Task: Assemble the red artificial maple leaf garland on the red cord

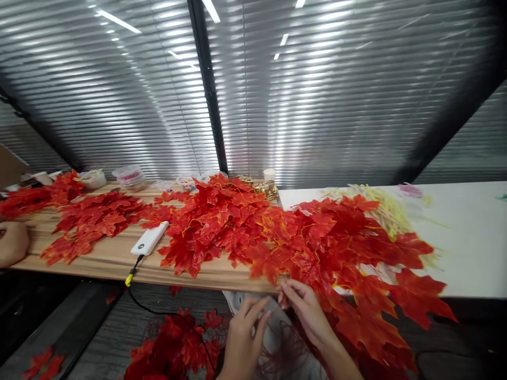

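Both my hands are at the table's front edge, below a heap of red artificial maple leaves. My left hand has its fingers curled, thumb and fingertips close together; anything between them is too small to make out. Just to the right, my right hand pinches at its fingertips, close under the leaves. What it holds is too fine to name. A garland of large red maple leaves hangs over the table edge beside my right wrist. Thin reddish strands lie in my lap below the hands.
A white power bank with a black cable lies left on the wooden-topped table. Plastic tubs, a paper cup and yellow strips stand behind. More leaves are below. Another person's arm is far left.
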`<state>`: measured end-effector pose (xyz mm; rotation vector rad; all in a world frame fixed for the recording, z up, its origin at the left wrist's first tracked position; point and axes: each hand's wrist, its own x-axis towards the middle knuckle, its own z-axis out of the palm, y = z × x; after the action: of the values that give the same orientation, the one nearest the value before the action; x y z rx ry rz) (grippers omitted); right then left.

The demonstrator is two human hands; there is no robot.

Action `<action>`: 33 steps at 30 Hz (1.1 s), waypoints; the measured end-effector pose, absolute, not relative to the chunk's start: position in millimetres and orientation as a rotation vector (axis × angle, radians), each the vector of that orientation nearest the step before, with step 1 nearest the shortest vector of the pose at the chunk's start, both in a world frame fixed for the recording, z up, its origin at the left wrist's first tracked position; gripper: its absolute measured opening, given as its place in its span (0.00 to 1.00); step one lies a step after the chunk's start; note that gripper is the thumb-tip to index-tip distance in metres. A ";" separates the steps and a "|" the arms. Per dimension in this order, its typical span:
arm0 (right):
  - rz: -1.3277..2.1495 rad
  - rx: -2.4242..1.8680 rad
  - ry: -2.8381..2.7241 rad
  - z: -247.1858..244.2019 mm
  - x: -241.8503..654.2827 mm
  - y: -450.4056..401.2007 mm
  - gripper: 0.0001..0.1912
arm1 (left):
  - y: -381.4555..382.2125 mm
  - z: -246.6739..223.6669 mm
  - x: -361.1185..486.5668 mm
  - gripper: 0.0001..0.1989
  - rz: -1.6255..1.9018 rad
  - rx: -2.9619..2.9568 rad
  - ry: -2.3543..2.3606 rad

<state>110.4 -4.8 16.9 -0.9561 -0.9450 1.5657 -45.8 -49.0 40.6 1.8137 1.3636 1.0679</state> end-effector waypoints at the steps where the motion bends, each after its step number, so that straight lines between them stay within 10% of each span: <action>1: 1.568 -0.952 -0.859 15.9 114.1 -4.3 0.14 | -54.4 35.2 -52.4 0.13 1.088 1.802 1.371; 16: 1.588 -0.863 -0.509 9.1 136.3 -2.2 0.13 | -71.2 -2.7 -60.2 0.27 1.118 1.188 1.375; 22: 1.530 -0.862 -0.347 12.7 138.4 5.0 0.13 | -62.7 22.9 -43.5 0.26 0.992 0.761 0.836; 33: 1.536 -0.739 0.060 -1.5 172.9 20.9 0.12 | -66.6 30.6 -84.5 0.17 0.893 1.018 1.301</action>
<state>172.9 20.9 -1.5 -0.7386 0.0603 1.5360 -84.5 -66.6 30.6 1.0183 1.3009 0.8929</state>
